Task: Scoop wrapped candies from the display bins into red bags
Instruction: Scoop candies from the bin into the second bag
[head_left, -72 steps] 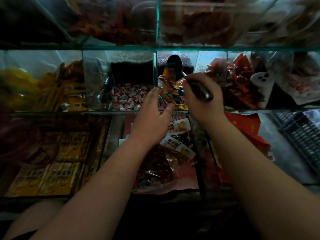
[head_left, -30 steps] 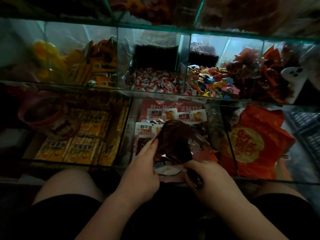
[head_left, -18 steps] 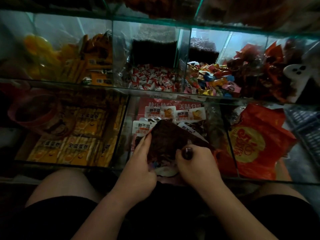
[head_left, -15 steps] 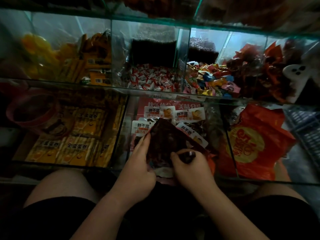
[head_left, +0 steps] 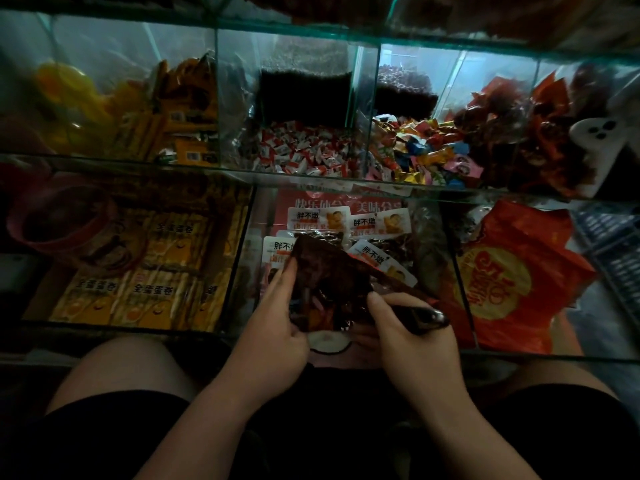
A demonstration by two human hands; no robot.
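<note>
Faced a dim glass display case (head_left: 311, 176), tiered and split into bins by glass walls. In the far tier, from the left: yellow packets (head_left: 187, 109), then red-and-white wrapped candies (head_left: 298, 152), then mixed-colour wrapped candies (head_left: 426, 150), then crinkled red wrappers (head_left: 519, 126) with a white ghost-shaped piece (head_left: 595, 133) at the far right. In the near tier: flat yellow packs (head_left: 145, 282) on the left beside a pinkish round tub (head_left: 59, 220), labelled snack packs (head_left: 374, 223) in the middle, and a large red pouch with a yellow circle (head_left: 512, 278) on the right. Held a red bag (head_left: 329, 271), dark and see-through, over the middle near bin, some coloured pieces showing dimly in its lower part. Gripped its left edge with the left hand (head_left: 277, 327), fingers laid up the side and thumb tucked under the bottom. Had the right hand (head_left: 412, 341) curled round the dark handle of a scoop (head_left: 426, 317) at the bag's right edge, handle end pointing right. Could not tell where the scoop's bowl lay, hidden by hand and bag. Bare knees and black shorts (head_left: 114, 427) along the near edge.
</note>
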